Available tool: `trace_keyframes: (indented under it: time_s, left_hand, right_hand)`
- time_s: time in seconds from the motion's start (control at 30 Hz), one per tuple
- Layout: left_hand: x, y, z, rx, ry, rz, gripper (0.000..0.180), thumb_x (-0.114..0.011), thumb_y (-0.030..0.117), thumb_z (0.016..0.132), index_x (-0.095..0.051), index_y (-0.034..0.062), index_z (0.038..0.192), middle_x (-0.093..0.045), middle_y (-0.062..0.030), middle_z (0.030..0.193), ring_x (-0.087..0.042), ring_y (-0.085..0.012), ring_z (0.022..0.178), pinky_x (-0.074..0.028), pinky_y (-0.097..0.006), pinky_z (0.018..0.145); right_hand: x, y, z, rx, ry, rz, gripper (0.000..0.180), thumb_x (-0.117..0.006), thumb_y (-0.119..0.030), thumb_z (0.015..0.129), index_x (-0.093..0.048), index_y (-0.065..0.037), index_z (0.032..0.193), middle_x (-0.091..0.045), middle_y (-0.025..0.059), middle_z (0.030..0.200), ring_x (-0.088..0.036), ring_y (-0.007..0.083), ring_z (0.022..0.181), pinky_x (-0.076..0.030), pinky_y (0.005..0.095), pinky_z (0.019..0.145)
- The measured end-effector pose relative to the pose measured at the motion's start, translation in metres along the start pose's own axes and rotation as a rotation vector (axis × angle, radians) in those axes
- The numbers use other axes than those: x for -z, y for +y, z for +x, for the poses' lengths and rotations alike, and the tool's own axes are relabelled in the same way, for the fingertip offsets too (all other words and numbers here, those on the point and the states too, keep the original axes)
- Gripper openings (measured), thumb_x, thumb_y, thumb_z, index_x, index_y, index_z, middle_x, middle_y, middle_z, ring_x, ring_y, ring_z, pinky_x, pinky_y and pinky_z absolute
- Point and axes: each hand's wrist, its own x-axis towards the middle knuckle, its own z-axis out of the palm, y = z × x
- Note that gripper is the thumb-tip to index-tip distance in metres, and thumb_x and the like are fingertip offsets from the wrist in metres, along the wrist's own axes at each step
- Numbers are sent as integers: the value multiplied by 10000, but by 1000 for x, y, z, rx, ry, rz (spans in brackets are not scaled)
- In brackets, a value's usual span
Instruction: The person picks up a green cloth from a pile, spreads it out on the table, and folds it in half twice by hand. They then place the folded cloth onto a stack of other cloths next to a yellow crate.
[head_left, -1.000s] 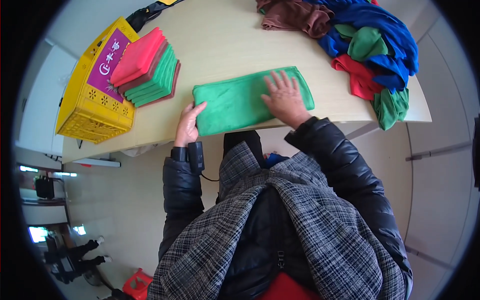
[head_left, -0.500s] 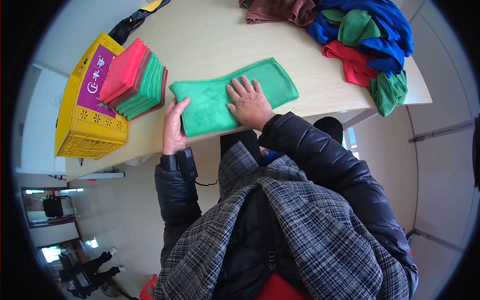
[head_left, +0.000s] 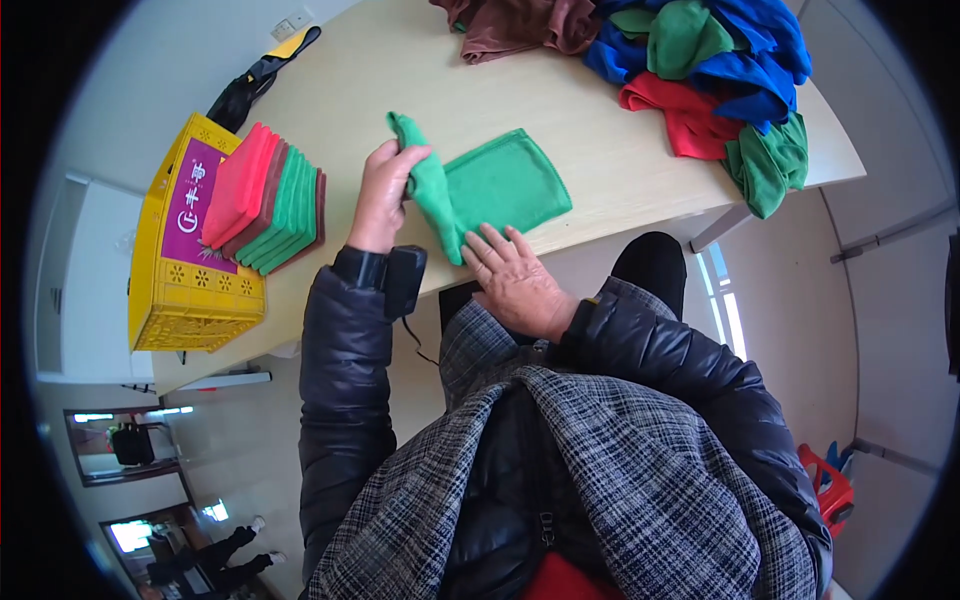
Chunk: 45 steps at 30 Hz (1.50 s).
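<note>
To your left, you had white characters [head_left: 194,186] and a rounded white mark [head_left: 187,221] on the purple panel [head_left: 182,204] of the yellow crate [head_left: 197,322].

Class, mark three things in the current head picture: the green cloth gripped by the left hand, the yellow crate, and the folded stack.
Green cloth [head_left: 508,185]: head view, its flat part.
Yellow crate [head_left: 190,300]: head view, wall below its purple panel.
Folded stack [head_left: 286,214]: head view, its green layers.
</note>
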Motion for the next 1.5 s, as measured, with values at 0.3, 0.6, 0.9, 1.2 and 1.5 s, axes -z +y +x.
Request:
trace_keyframes:
  time_s: [0.3,0.6,0.9,1.2,1.5]
  left_hand:
    - [-97,-62,50,108,-53,498,200,-697,185,832,-594,19,787,-622,-51,675,-600,-155,502,-505,-321,454]
    - [-123,-67,51,80,-51,746,304,-698,238,815,-607,-44,748,-665,-147,655,-653,-246,462,-533,-346,434]
    - [-71,-46,8,-120,-118,646,260,-612,232,977,-625,-27,982,-680,-96,876,-693,-209,739,-561,-300,659]
    - [-31,-104,-43,-574,-96,1147,468,-450,275,1042,-455,50,1451,-350,-164,1566,-280,-347,1470,-228,-426,1201]
    - [-31,-107,-51,-519,-100,1409,590,-454,339,1025,-321,71,1532,-264,-123,1614,-200,-313,1504,-166,-484,1214]
  right_hand:
    - [-6,13,-11,82,-94,27,632,-584,-297,866,-474,6,1410,-449,169,1477,-338,339,1425,-182,519,1212]
    - [-25,19,-18,87,29,-69,544,-477,-229,898,-494,-23,1401,-464,150,1474,-361,324,1415,-139,511,1228]
    - [-11,18,-18,65,-46,-49,546,-474,-219,907,-476,-14,1413,-462,141,1474,-377,306,1402,-181,499,1219]
    - [-5,15,-16,58,-9,-11,567,-539,-210,862,-489,11,1383,-502,164,1397,-409,314,1363,-238,498,1193]
    - [71,17,49,-226,-451,450,511,-547,-252,916,-510,56,1323,-499,222,1394,-411,335,1363,-294,493,1152]
